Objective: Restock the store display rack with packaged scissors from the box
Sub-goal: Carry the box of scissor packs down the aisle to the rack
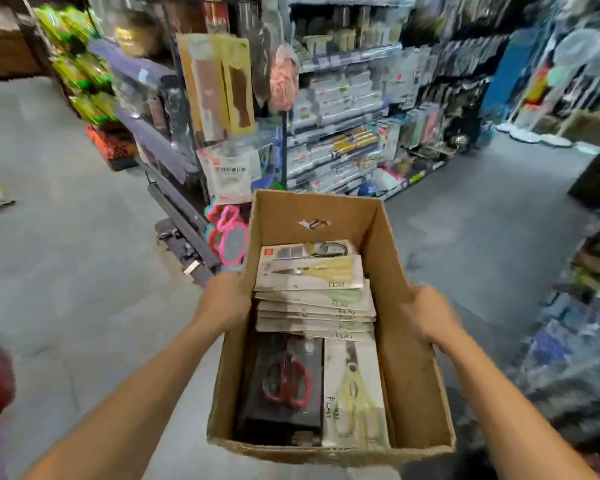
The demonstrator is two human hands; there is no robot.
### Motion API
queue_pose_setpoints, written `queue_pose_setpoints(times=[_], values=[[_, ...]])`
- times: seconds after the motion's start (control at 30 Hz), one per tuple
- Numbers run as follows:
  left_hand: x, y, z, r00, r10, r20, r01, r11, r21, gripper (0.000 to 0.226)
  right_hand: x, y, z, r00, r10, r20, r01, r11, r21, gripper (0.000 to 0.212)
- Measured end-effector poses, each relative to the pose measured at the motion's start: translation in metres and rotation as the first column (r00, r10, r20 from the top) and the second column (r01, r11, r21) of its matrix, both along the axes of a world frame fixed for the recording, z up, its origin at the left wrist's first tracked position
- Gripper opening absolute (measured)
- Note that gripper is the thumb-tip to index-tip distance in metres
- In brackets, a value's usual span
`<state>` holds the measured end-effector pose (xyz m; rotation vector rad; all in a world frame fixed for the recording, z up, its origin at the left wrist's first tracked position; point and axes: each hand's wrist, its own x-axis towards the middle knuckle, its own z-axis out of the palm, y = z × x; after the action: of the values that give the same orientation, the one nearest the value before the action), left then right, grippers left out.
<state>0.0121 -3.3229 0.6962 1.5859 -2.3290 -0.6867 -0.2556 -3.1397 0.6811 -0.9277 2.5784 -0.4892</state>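
"What's around you?"

"Grey floor (84,271) spreads out to the left and near me, and an aisle runs away on the right. Far ahead stand long shelves (343,109) crowded with goods that are too blurred to tell apart. Left of them and nearer to me, a rack (219,88) carries hanging packs. Pink-framed mirrors (231,237) sit low on it, just beside the far left corner of what I carry."

"And what is that?"

"An open cardboard box (406,393), held up in front of me above the floor, with its far end towards the rack. The scissors are inside it. At the far end lies a slanting stack of flat packs (312,292), the top one showing a pale yellow pair. At the near end two packs lie side by side. A black pack (284,379) with red-handled scissors is on the left, and a white pack (354,393) with yellow-handled scissors is on the right, touching it."

"How are you holding it?"

"One hand on each long side. My left hand (224,301) clasps the left wall at its rim, level with the stack. My right hand (430,313) clasps the right wall opposite. Both have their backs towards me. The fingertips are lost behind cardboard and blur, so I cannot tell how far they curl."
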Motion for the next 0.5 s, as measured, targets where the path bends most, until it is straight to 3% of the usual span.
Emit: queue_pose_setpoints(times=[0.13,0.3,0.43,0.5], values=[[-0.074,-0.075,0.008,0.99,-0.132,0.048,0.131,0.991,0.019,0.013,-0.044,-0.034,0.001,0.988,-0.147,0.044,0.151,0.983,-0.101,0.015],[-0.175,-0.139,-0.002,0.97,-0.24,-0.041,0.241,0.97,0.029,0.01,-0.111,-0.06,-0.002,0.941,-0.331,0.07,0.338,0.931,-0.135,0.016],[-0.269,-0.175,-0.017,0.953,-0.296,-0.061,0.296,0.955,-0.004,0.025,-0.186,-0.077,-0.014,0.908,-0.412,0.081,0.419,0.899,-0.128,0.02],[-0.321,-0.19,-0.023,0.943,-0.324,-0.073,0.325,0.945,0.015,0.021,-0.232,-0.086,-0.021,0.896,-0.434,0.094,0.443,0.884,-0.151,0.017]])
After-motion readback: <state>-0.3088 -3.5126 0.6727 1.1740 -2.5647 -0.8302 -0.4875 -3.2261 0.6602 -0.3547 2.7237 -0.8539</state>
